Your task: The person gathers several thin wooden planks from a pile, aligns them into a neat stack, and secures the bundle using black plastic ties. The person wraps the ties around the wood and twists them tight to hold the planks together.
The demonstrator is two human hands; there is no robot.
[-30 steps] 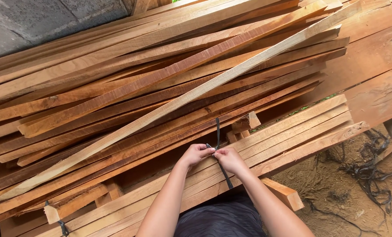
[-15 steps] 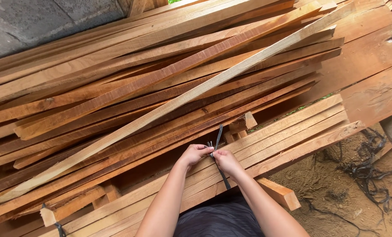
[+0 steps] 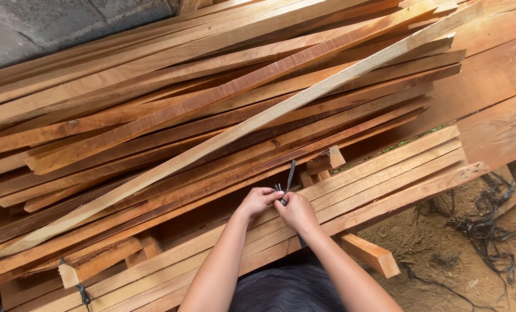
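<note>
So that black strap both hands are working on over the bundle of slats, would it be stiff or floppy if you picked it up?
The black strap is probably floppy: its thin free end bends where it leaves the left hand and right hand. It looks light, being a narrow band. It likely won't slide much, since the slat bundle looks rough-sawn.

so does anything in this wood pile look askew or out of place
One pale long batten lies diagonally across the reddish slats, crossing their run. A short offcut block sits loose beside the bundle that the left hand and right hand hold a black strap over.
</note>
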